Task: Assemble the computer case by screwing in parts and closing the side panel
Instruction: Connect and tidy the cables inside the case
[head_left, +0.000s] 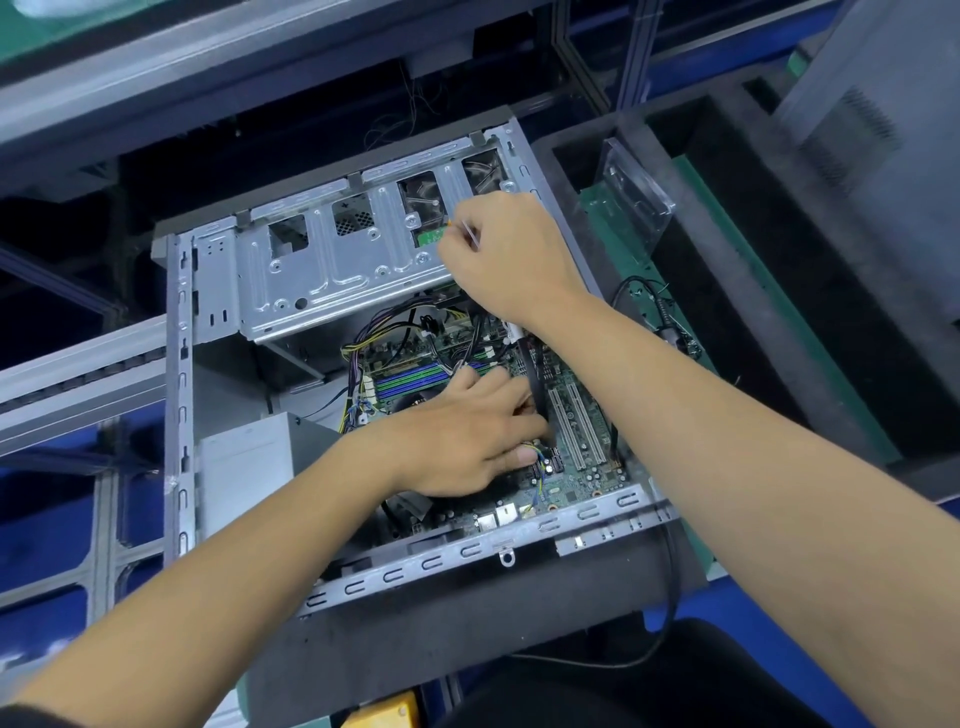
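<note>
Open steel case (182, 364) lies flat on dark foam. Right hand (506, 254) pinches a thin metal tool (470, 234) at the stamped drive cage (332, 270). Left hand (467, 436) rests, fingers curled, on the green board (582, 467); can't tell what it grips.

Open computer case (179, 332) lies on its side, top free for entry. Left hand (467, 431) sits low on the motherboard (576, 467); cable bundle (395, 332) crowds just beyond its fingers, white slots (579, 423) to its right, PSU box (244, 467) blocks its left. Right hand (506, 254) is over the drive cage (332, 265), which closes off room beneath and to its left. Case rim (483, 545) bars low entry nearside of both wrists. Foam tray (727, 291) walls stand right of the right forearm.
</note>
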